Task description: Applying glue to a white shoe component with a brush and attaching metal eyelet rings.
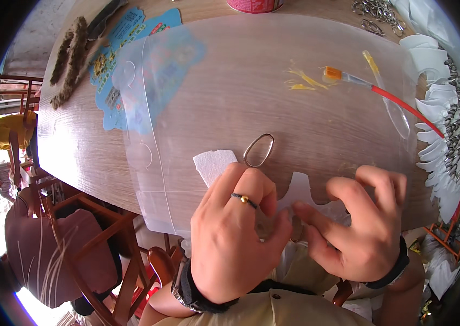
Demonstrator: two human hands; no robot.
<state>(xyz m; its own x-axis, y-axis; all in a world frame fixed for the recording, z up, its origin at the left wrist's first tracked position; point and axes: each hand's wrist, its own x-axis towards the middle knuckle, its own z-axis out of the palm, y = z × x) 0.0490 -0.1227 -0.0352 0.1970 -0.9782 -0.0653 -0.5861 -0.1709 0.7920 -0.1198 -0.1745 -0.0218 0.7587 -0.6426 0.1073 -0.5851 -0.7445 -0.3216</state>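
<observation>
A white cut-out piece [299,190] with a narrow upright tab lies between my hands at the near edge of a clear plastic folder. My left hand [230,233], wearing a dark cord ring with a gold bead, is curled with thumb and fingers at the left side of this piece. My right hand [358,223] pinches its middle with thumb and forefinger; part of a metal ring [297,231] shows below the fingertips. Another white piece [215,163] lies partly under my left fingers. Just beyond them rests an oval metal ring [259,150].
On the clear folder [230,81] lie a red-handled brush [398,98] and yellow glue smears [309,80]. White pieces with metal clasps [447,119] line the right edge. Blue printed cards [132,70], brown fuzzy strips [69,60] and a pink tin [254,4] lie further off. People sit at left.
</observation>
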